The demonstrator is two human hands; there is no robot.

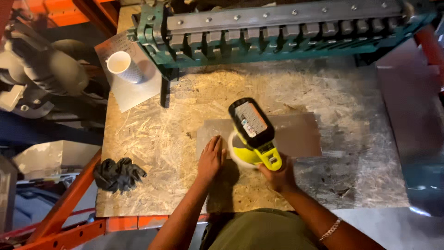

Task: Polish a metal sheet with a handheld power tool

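Observation:
A flat grey metal sheet (296,134) lies on the chipboard bench top (152,153). My left hand (210,159) rests flat on the sheet's near left corner, fingers together and pointing away from me. My right hand (277,176) grips the handle of a yellow and black cordless power tool (253,129). The tool's round white pad (233,153) sits on the sheet, just right of my left hand. A battery pack tops the tool and faces up. A thin bracelet (330,230) circles my right wrist.
A green metal bending machine (277,32) with a row of grey fingers spans the back of the bench. A white cup (122,66) stands on a small metal sheet at the back left. Black gloves (118,173) lie at the bench's left edge. Orange steel framing (64,213) runs below left.

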